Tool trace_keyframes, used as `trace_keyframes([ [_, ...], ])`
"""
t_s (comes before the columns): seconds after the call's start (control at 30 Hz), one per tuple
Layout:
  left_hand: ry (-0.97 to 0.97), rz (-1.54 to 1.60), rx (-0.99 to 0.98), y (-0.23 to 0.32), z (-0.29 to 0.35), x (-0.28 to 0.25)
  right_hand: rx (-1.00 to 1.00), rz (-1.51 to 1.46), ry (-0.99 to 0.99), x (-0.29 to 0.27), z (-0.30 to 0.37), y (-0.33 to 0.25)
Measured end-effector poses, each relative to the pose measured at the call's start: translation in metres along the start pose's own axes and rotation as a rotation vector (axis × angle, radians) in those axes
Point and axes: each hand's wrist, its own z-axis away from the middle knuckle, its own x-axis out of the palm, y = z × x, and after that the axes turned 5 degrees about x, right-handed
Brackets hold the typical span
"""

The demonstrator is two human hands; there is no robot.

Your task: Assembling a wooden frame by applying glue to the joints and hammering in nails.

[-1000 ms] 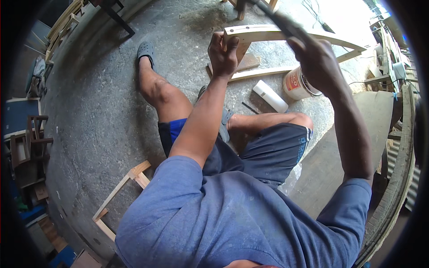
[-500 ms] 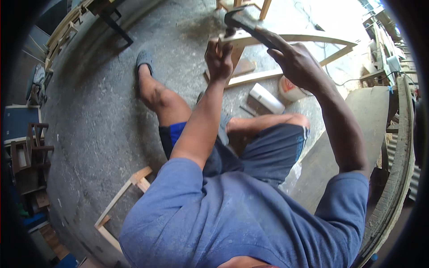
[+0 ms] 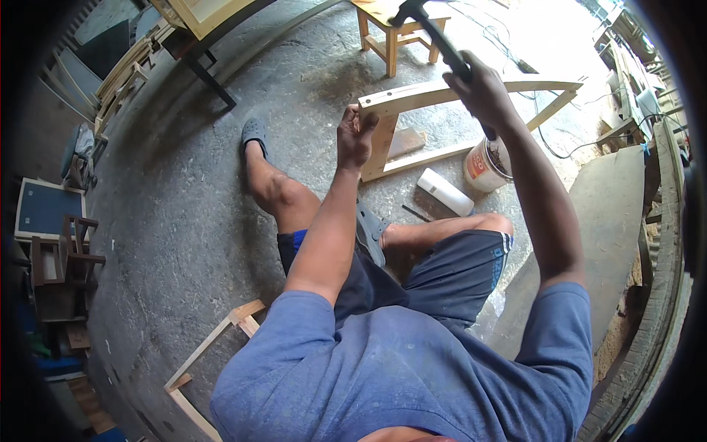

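My right hand [image 3: 482,92] is closed round the handle of a dark hammer [image 3: 439,38], held up in the air with its head beyond the wooden frame. Below it stands that frame [image 3: 434,97], pale and tapering, with a curved top rail that narrows toward the right. At its left end my left hand [image 3: 355,140] grips the corner, thumb on the near side and the other fingers partly hidden behind the wood. Small dark spots show on the rail's top near this corner. Hammer and wood are apart.
Beside the frame are a white bucket [image 3: 482,168] of small dark items and a white bottle [image 3: 445,191]. A wooden stool [image 3: 392,44] stands beyond. Another wooden frame [image 3: 197,353] lies at lower left. A long board [image 3: 582,221] runs along my right; a cable [image 3: 549,144] crosses the floor.
The hammer has lifted away from the frame's left corner, where its head was close before. My left hand keeps its hold there. The whole view has shifted slightly.
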Motion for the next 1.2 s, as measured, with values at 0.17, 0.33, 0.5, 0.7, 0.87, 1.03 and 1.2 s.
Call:
trace_keyframes([
  [0.17, -0.139, 0.253, -0.253, 0.002, 0.007, -0.027, 0.202, -0.497, 0.035, 0.022, -0.048, 0.041],
  [0.33, -0.12, 0.481, -0.444, -0.004, -0.004, -0.04, 0.218, -0.682, 0.063, 0.033, -0.058, 0.062],
  [0.5, -0.223, 0.511, -0.53, -0.014, -0.006, -0.054, 0.097, -0.563, 0.068, 0.037, -0.058, 0.058],
  [0.7, -0.057, 0.264, -0.584, 0.047, -0.043, -0.037, 0.133, -0.712, 0.094, 0.038, -0.059, 0.057],
  [0.87, -0.698, -1.061, -0.276, 0.107, -0.103, 0.031, 0.121, -0.804, 0.139, 0.039, -0.059, 0.052],
  [1.03, -0.907, -1.714, -0.231, 0.093, -0.115, 0.075, -0.146, -0.925, 0.197, 0.07, 0.01, 0.056],
  [1.2, -0.9, -1.578, -0.184, 0.078, -0.129, 0.057, -0.031, -0.488, 0.051, 0.124, 0.106, 0.102],
])
